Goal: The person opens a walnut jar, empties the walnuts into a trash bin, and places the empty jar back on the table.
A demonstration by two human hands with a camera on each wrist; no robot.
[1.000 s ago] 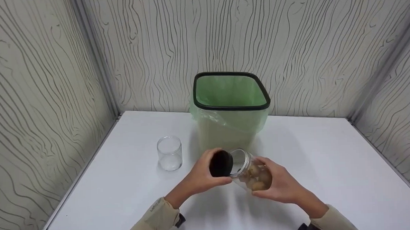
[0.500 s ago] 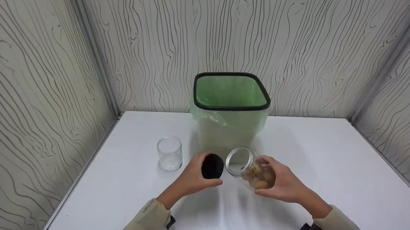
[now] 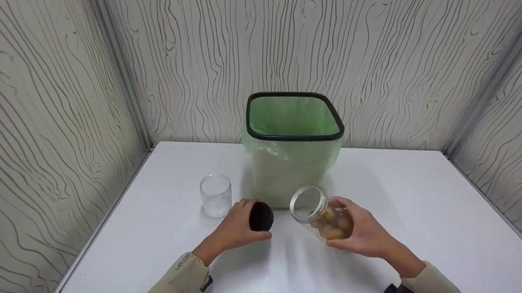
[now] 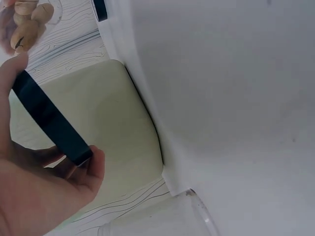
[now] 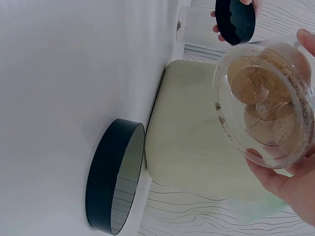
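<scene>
The uncapped jar (image 3: 321, 218) is leaning in the grip of the right hand (image 3: 364, 232), above the worktop (image 3: 386, 185), its mouth facing up and left. Brown balls (image 3: 332, 225) are filling its lower part, probably adding weight; the clear wall is looking stiff, likely slippery, so the broad body is offering the surest hold. The left hand (image 3: 236, 230) is gripping the black lid (image 3: 261, 217), seemingly light, by its rim. A bin (image 3: 288, 169) is standing beyond, a clear cup (image 3: 216, 197) to its left. Wood-patterned walls (image 3: 221, 47) are enclosing three sides.
</scene>
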